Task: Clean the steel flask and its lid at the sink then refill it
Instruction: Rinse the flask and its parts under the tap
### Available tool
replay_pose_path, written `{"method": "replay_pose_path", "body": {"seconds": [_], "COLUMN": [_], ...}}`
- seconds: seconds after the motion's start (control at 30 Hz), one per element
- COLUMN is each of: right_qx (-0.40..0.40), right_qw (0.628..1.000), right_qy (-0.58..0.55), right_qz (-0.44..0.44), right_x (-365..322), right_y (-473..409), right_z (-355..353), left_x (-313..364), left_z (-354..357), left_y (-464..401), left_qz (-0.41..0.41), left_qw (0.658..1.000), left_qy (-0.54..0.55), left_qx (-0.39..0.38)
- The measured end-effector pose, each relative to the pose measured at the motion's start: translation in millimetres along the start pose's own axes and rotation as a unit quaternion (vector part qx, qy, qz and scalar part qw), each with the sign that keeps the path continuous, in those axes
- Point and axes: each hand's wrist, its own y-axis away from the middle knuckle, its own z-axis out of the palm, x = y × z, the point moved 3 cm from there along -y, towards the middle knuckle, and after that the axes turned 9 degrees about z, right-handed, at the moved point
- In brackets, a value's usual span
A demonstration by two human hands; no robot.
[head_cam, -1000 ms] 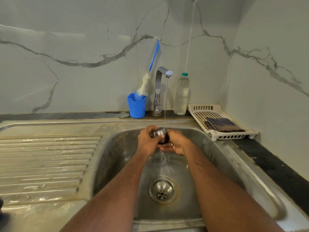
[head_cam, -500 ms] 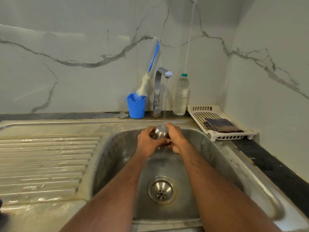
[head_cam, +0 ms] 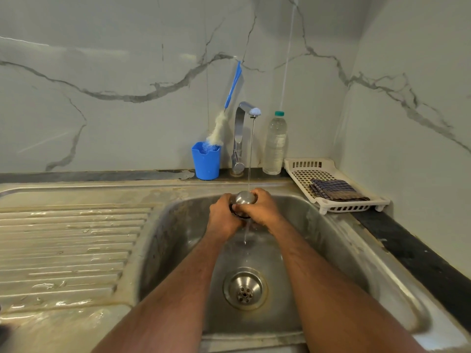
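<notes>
— Head view: what have the hands got?
— Left hand (head_cam: 223, 217) and right hand (head_cam: 262, 208) are both curled round the steel lid (head_cam: 245, 197), gripping it from either side over the sink (head_cam: 339, 240).
— Is water running?
— A thin stream falls from the tap (head_cam: 246, 108) onto the lid and drips toward the drain (head_cam: 245, 288).
— And around that?
— Blue cup (head_cam: 207, 161) with a brush (head_cam: 230, 98) left of the tap, a plastic bottle (head_cam: 275, 145) right of it, then a white tray (head_cam: 300, 165) holding a folded cloth (head_cam: 336, 190).

Lid (head_cam: 245, 197) under tap (head_cam: 245, 128), above sink (head_cam: 331, 250)
</notes>
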Motion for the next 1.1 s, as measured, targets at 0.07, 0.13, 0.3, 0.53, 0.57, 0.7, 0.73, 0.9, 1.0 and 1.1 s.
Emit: {"method": "replay_pose_path", "body": {"seconds": [0.07, 0.13, 0.3, 0.53, 0.57, 0.7, 0.73, 0.9, 1.0, 1.1], "right_qx": [0.088, 0.111, 0.092, 0.073, 0.085, 0.112, 0.110, 0.100, 0.097, 0.104], "right_qw": [0.994, 0.992, 0.992, 0.992, 0.993, 0.990, 0.988, 0.985, 0.983, 0.983], "right_qy": [0.034, 0.033, 0.086, 0.106, 0.085, 0.068, 0.090, 0.135, 0.149, 0.142], "right_qz": [-0.052, -0.054, -0.005, 0.008, 0.000, -0.059, -0.064, -0.038, -0.047, -0.051], "right_x": [-4.1, -2.0, 9.1, 9.2, 6.7, -6.9, -4.4, 10.6, 8.8, 8.6], "right_y": [-1.1, -4.5, -6.7, 4.4, 7.9, 28.4, 32.2, 34.2, 31.9, 25.6], "right_z": [-4.7, -5.9, -5.7, -16.0, -22.4, -48.7, -52.3, -65.8, -63.1, -57.0], "left_x": [-3.5, -7.2, -14.2, -17.9, -16.2, 1.3, 5.5, 19.2, 32.9, 48.7], "left_z": [-0.7, -2.8, 0.5, -2.2, -2.7, -13.9, -16.8, -21.9, -22.9, -22.2], "left_y": [-0.1, -1.2, -1.7, -7.3, -9.5, -12.3, -12.8, -24.4, -41.8, -58.5], "left_qz": [-0.002, -0.010, -0.028, -0.040, -0.038, -0.045, -0.048, -0.025, 0.011, 0.015], "left_qw": [1.000, 0.999, 0.998, 0.999, 0.999, 0.993, 0.991, 0.989, 0.994, 0.995], "left_qy": [-0.015, -0.033, -0.047, 0.000, 0.013, 0.087, 0.098, 0.121, 0.100, 0.096], "left_qx": [-0.006, -0.003, -0.013, 0.023, 0.030, 0.071, 0.080, 0.078, 0.033, 0.003]}}
